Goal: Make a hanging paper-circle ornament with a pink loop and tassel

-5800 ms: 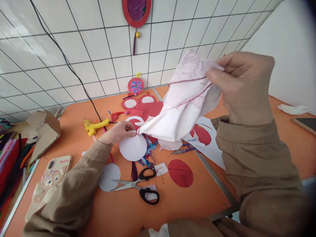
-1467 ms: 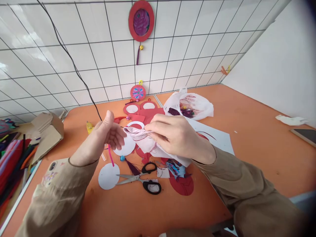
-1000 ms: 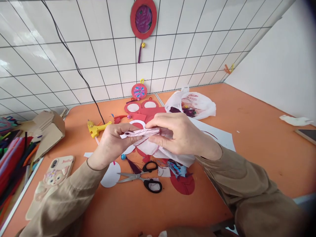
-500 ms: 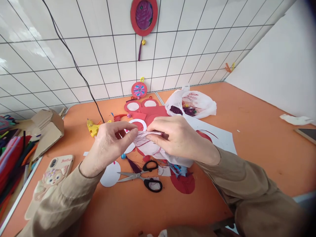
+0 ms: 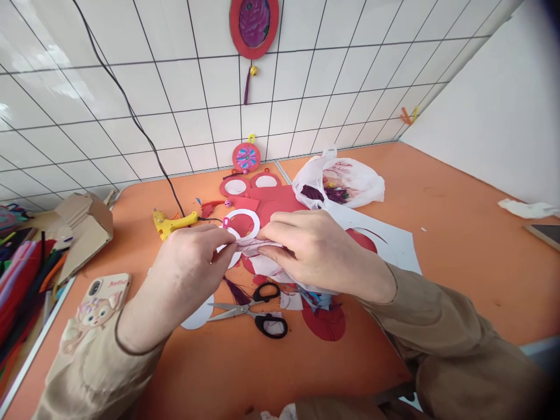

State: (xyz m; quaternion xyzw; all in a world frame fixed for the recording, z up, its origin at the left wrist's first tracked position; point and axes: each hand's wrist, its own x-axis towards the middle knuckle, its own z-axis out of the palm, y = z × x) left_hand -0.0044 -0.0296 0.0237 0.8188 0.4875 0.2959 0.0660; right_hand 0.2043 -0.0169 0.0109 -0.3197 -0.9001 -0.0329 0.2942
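Observation:
Between my hands is a folded piece of pale pink fabric (image 5: pixel 250 247) with dark reddish lines on it. My left hand (image 5: pixel 192 268) pinches its left end between thumb and fingers. At the other end, my right hand (image 5: pixel 312 248) is closed on the fabric. Below them lie black-handled scissors (image 5: pixel 249 312) with the blades apart, pointing left. A purple tassel (image 5: pixel 236 290) touches the area by the blades. Just behind my hands rests a white ring (image 5: pixel 255 219) on red sheets (image 5: pixel 282 201). Parts of the fabric are hidden by my fingers.
A yellow glue gun (image 5: pixel 172 223) with a cord lies at the left, near a phone case (image 5: pixel 94 315) and cardboard (image 5: pixel 87 224). A white plastic bag (image 5: pixel 365 184) holds purple tassels. Red-framed ornaments (image 5: pixel 246 157) are at the tiled wall. A red disc (image 5: pixel 326 322) lies in front.
My left hand has turned and shifted slightly down, covering more of the white disc. The fabric between my hands is lower and looks more tightly folded. The glue gun shows more fully.

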